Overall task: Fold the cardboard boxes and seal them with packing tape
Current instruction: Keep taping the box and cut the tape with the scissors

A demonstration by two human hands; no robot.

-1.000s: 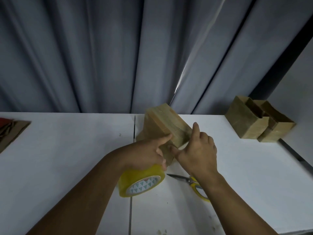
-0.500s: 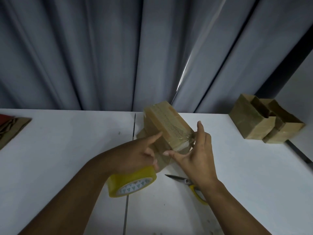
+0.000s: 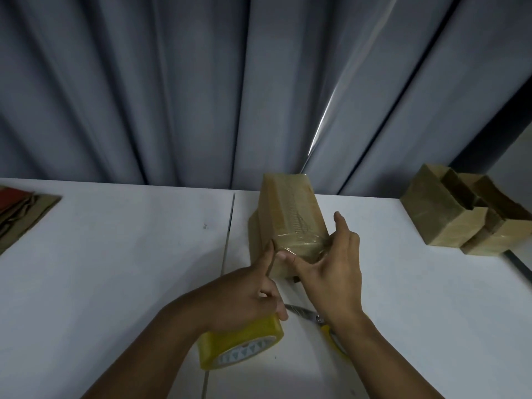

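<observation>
Left hand (image 3: 247,295) round tape roll (image 3: 244,347), right hand (image 3: 334,275) flat on box (image 3: 288,208)

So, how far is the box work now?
Done: two folded boxes at the right look taped. In hand: the right hand and left hand press tape onto the middle box; the left also holds the tape roll. Left: flat cardboard at the far left, unfolded.
</observation>
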